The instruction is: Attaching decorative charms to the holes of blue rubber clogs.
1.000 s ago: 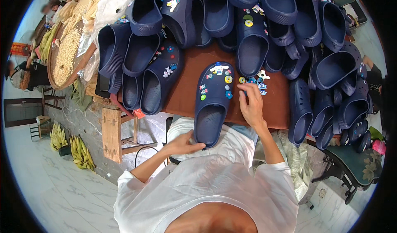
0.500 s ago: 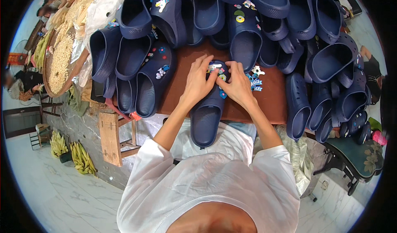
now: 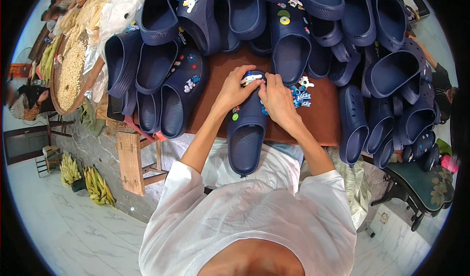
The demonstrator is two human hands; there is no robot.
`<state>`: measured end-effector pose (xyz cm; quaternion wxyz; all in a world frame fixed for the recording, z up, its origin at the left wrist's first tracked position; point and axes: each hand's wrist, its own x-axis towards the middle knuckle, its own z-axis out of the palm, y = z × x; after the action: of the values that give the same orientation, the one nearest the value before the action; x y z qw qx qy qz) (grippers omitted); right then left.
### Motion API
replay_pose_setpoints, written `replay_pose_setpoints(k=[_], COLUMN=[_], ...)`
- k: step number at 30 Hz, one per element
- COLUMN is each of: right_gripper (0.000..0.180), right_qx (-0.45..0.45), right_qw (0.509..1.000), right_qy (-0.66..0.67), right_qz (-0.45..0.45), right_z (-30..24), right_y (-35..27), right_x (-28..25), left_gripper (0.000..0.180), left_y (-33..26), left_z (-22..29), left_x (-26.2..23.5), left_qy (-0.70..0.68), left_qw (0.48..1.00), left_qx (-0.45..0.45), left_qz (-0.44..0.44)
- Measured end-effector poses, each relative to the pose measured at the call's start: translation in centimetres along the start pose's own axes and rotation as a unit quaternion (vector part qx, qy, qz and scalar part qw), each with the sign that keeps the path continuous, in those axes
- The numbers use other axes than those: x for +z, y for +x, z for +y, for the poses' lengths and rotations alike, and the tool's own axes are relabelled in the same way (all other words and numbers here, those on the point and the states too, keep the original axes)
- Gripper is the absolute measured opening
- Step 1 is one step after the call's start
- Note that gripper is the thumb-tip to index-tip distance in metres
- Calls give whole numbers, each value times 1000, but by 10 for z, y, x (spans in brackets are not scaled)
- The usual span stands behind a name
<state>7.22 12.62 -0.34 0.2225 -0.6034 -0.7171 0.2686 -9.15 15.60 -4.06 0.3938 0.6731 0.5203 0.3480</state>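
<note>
Both my hands have come onto the clog (image 3: pixel 246 129), left hand (image 3: pixel 234 91) and right hand (image 3: pixel 277 98) fingers pinching a charm (image 3: pixel 250 78) at its toe.

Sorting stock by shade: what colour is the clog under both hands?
Dark navy blue clog, seen in the head view.

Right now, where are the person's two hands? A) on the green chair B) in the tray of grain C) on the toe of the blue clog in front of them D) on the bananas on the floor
C: the left hand and right hand both rest on the decorated toe of the blue clog lying on the brown table.
</note>
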Motion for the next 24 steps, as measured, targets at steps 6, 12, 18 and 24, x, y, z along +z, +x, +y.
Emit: replay_pose_setpoints(k=[6,12,18,24], right_gripper=[25,34,61,58], right_qx=[-34,27,17,-46], right_qw=[993,988,998,999], right_qy=[36,125,53,-1], right_qz=[103,83,32,11], right_z=[40,29,20,23], right_y=[-8,-10,5,9], right_x=[25,14,-2,-6], left_gripper=[39,27,22,15], left_y=[-6,-3,-1,-3], left_z=[5,16,16,10], left_x=[4,10,9,12], left_qy=[53,109,129,38], left_qw=[998,992,989,993], left_qx=[15,39,52,82], left_qz=[23,45,47,81])
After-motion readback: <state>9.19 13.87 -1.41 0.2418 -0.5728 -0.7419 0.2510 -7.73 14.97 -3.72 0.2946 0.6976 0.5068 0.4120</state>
